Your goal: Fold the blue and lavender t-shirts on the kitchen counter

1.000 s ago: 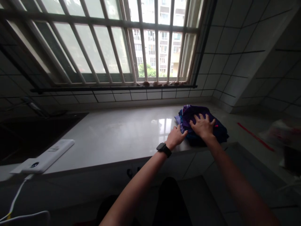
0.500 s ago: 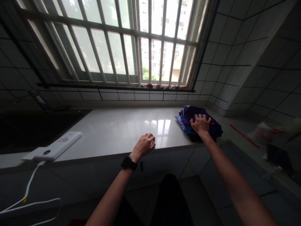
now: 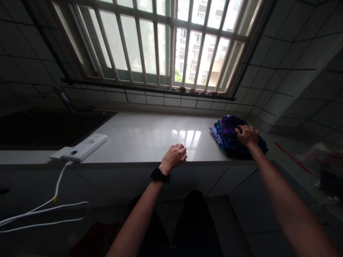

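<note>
Right hand (image 3: 248, 136): open, fingers spread, pressing on the pile of clothes (image 3: 227, 130), seemingly to keep it flat.
Left hand (image 3: 173, 157): loosely curled on the counter (image 3: 139, 139) edge, holding nothing.
Pile location: under right hand, right of left hand.

1 left hand (image 3: 173, 157), 1 right hand (image 3: 248, 136), 1 clothes pile (image 3: 227, 134), 1 wristwatch (image 3: 159, 175)

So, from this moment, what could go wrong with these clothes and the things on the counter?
The pile of purple and blue clothes sits close to the front edge of the counter, so pressing with the right hand might tip it over. The white device also lies near that edge, and a snag on its hanging white cable could drag it off.
</note>
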### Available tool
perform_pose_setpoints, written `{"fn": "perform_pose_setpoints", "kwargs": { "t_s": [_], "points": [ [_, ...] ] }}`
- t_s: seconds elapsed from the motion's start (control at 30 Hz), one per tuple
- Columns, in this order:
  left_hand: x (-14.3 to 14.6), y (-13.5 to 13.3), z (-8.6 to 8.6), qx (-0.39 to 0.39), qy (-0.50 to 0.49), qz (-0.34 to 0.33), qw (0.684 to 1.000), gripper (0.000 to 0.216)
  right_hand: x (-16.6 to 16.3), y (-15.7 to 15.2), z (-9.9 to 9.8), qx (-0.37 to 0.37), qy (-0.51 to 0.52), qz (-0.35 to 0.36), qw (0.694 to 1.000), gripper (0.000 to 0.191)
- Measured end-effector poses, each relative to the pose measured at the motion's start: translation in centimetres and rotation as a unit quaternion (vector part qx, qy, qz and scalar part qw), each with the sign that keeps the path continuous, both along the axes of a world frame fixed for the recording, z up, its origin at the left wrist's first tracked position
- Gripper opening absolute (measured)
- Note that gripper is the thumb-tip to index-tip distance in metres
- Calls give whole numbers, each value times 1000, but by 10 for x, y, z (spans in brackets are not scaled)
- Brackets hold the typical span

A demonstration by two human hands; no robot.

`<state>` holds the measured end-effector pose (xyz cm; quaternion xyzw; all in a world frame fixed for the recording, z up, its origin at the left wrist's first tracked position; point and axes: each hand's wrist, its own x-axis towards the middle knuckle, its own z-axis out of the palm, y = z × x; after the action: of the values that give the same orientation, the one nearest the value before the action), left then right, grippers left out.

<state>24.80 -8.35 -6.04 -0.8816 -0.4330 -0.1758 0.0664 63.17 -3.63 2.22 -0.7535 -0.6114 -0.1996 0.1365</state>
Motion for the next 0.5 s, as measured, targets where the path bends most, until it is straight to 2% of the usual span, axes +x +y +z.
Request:
{"fn": "perform_pose_setpoints", "kwargs": {
  "t_s": [0.27, 0.5],
  "points": [
    [5, -6, -2, 23, 40, -29, 999, 23, -3, -1, -3, 16, -6, -2, 1000, 54],
    [5, -6, -1, 25, 39, -25, 999, 26, -4, -1, -4, 23, -2, 4, 1000, 53]
  ]
}}
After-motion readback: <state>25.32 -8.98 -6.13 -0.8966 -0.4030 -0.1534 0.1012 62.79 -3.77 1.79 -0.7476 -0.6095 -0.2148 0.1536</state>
